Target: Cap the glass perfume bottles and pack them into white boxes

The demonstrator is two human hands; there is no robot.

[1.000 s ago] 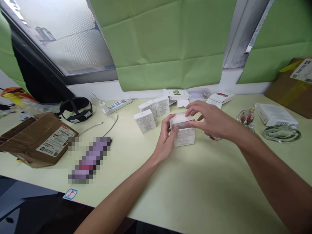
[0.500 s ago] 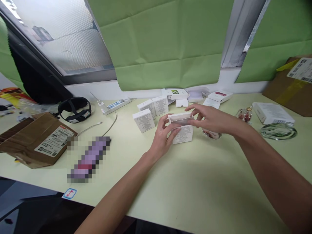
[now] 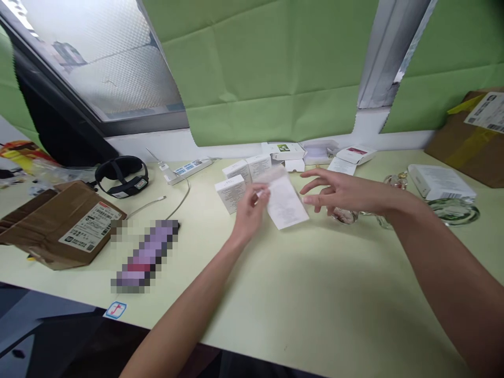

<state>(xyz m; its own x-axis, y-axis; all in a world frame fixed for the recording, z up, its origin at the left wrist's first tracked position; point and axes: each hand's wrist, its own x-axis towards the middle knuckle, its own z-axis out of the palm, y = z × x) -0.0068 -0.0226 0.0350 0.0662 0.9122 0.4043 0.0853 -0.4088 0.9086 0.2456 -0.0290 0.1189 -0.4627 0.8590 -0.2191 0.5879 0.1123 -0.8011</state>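
A white box (image 3: pixel 289 207), tilted and partly blurred, is held over the table (image 3: pixel 315 304) between the two hands. At the box's left side, the left hand (image 3: pixel 249 212) grips its edge with thumb and fingers. Just right of the box, the right hand (image 3: pixel 334 193) has spread, released fingers; contact cannot be told. Left of the box stands a carton (image 3: pixel 228 194).

A black headset (image 3: pixel 123 189) lies between a brown cardboard box (image 3: pixel 65 223) and a white power strip (image 3: pixel 192 168).
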